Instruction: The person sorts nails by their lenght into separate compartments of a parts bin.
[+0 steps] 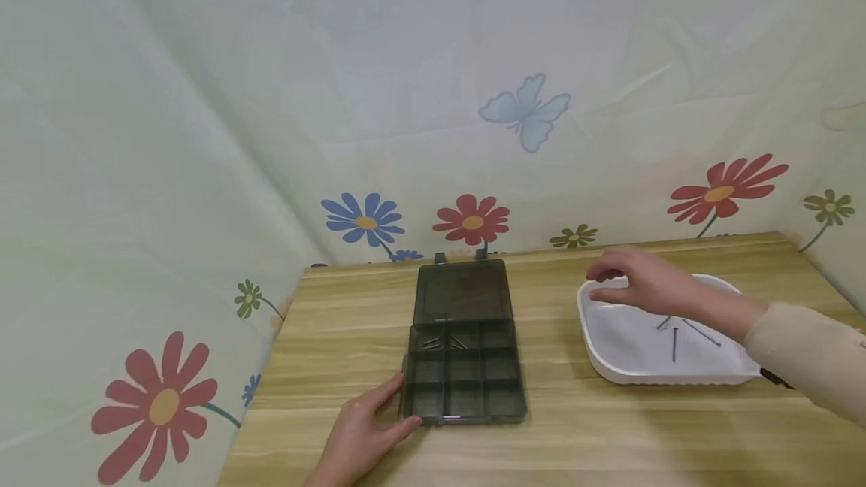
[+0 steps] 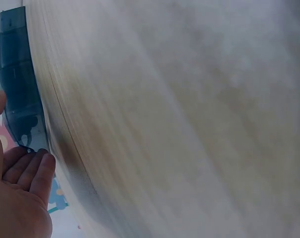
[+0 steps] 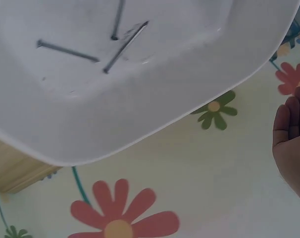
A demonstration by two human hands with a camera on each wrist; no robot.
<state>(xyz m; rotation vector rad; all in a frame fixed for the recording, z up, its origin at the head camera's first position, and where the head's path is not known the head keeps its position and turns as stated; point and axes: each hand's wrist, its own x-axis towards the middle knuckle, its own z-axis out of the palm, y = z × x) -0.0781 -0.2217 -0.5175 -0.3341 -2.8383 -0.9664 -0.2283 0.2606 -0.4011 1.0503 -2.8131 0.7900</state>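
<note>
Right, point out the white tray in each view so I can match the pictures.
Head: the white tray is at right, partly covered by the right hand and forearm.
Left wrist: not in this picture.
Right wrist: it fills the top left and centre, cut off by the top edge.
Shared landmark: the wooden table, which shows in all three views.

Pale cloth (image 1: 379, 96) stands behind the wood-grained bench (image 1: 575, 434) and along its sides. A light-blue butterfly (image 1: 529, 113) is printed on the back stretch; below it, left to right, come a blue flower (image 1: 365, 222), a red flower (image 1: 472, 222) and a small green flower (image 1: 573, 237). A larger red bloom (image 1: 164, 407) marks the left stretch.
</note>
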